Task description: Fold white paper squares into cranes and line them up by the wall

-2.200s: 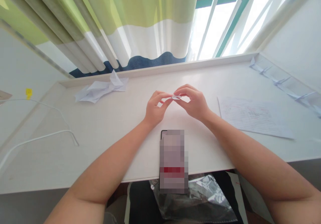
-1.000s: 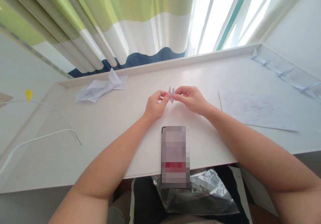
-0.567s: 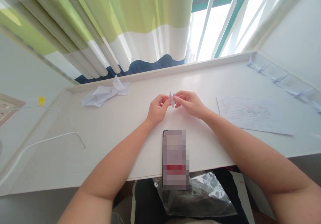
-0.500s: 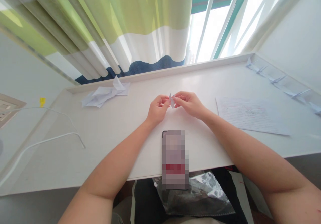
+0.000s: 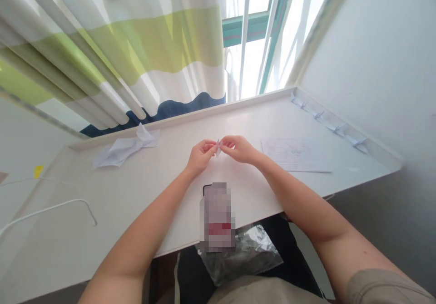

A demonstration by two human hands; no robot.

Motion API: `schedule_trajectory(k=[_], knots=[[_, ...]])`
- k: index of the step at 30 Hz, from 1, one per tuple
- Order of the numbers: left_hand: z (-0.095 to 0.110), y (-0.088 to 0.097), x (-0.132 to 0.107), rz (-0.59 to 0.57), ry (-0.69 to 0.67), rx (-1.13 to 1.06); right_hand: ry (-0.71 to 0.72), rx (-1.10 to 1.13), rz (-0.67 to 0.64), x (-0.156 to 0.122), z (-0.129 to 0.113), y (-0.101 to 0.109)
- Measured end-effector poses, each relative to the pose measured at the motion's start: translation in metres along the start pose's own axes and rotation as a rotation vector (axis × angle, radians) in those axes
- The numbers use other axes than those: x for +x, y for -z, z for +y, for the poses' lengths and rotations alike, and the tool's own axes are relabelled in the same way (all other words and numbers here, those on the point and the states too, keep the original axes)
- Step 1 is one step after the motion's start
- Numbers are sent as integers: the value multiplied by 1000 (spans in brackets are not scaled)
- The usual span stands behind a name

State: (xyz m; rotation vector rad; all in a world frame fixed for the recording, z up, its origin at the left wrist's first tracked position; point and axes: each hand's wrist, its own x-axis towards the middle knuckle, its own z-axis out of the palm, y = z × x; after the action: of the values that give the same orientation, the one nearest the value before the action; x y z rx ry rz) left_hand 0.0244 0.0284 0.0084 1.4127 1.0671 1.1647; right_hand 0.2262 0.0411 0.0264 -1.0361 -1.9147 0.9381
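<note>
A small folded piece of white paper (image 5: 218, 149) is pinched between my two hands above the white desk. My left hand (image 5: 201, 158) grips its left side with thumb and fingers. From the right, my right hand (image 5: 240, 149) holds it with the fingertips closed. The fingers cover much of the paper, so its exact shape is hard to make out. Below the hands lies a phone (image 5: 218, 218), its screen blurred, at the desk's front edge.
White paper sheets (image 5: 119, 152) lie at the back left. Several folded paper pieces (image 5: 335, 129) line the right edge. A written sheet (image 5: 296, 154) rests beside my right forearm. A white cable (image 5: 68, 203) crosses the left side; a clear plastic bag (image 5: 248, 254) is on my lap.
The camera view has turned to the right, so the desk and hands appear farther left. Both hands still pinch the folded paper, with little change in their hold.
</note>
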Motion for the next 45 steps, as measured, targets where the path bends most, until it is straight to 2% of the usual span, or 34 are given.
schedule_trajectory(k=[2,5,8,11,15,18,21,24,27,32,39,40,42,45], knots=[[14,-12,7,-41,35,-59,21,-69,-65,-8,-9,20],[35,-43,21,-172,108,-172,-4,-150,24,-33,-19,59],[48,-90,34,-403,201,-263,-3,-116,195,-71,-19,103],[54,-145,46,-582,255,-320,-3,-110,254,-108,-12,145],[57,-206,63,-717,294,-314,-45,-139,289,-141,-2,186],[61,-231,81,-763,324,-289,-53,-180,293,-149,5,210],[63,-240,103,-757,344,-233,-60,-268,254,-142,14,232],[60,-239,128,-736,371,-155,-87,-334,257,-123,30,252],[52,-234,156,-732,374,-116,-152,-251,222,-96,51,268],[32,-231,198,-734,410,-214,-218,-181,30,-52,77,281],[1,-242,239,-792,402,-257,-313,-385,-19,-15,96,292],[-3,-245,244,-760,373,-221,-314,-433,-18,-10,101,295],[-10,-250,255,-625,266,-79,-304,-541,-7,-1,113,303],[-16,-255,273,-409,12,254,-318,-721,3,19,129,321]])
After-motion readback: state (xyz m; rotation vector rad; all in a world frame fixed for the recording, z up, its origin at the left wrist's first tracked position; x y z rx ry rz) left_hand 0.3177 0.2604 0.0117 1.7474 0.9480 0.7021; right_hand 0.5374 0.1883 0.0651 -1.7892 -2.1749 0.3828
